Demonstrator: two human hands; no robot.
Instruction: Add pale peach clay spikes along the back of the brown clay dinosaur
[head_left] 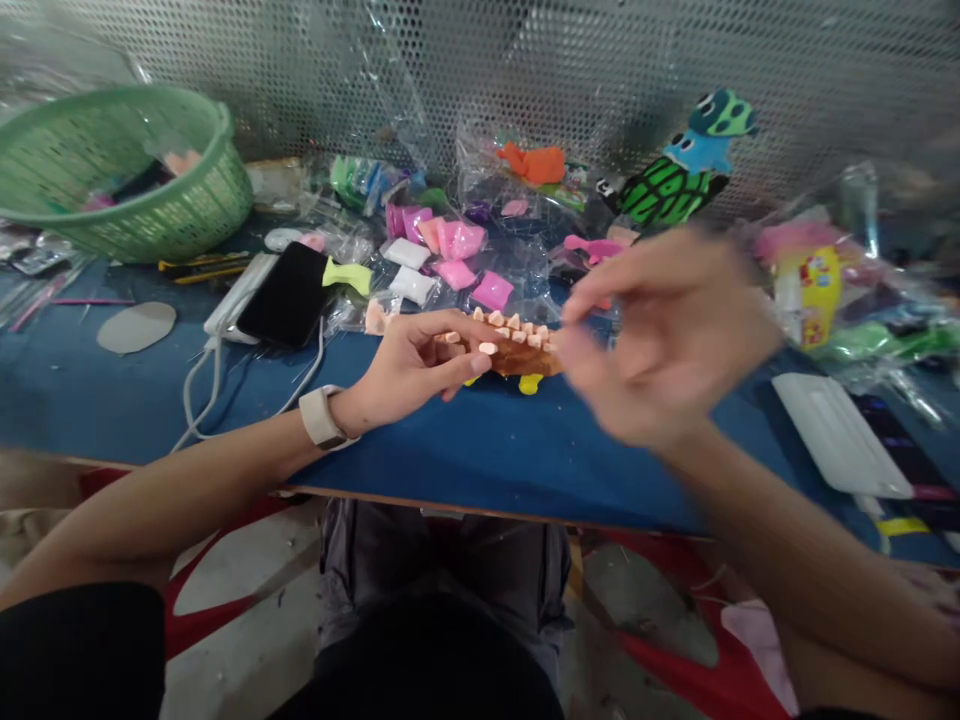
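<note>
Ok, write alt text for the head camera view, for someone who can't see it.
Left hand pinches a small pale piece by a brown figure studded with pale lumps, blurred right hand beside it; around them on a blue table: pink and white packets, phone, green basket.

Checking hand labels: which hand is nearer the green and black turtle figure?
Right. The right hand, blurred, is on the near side of the turtle figure. The left hand is farther off, to its left, at the brown model.
</note>
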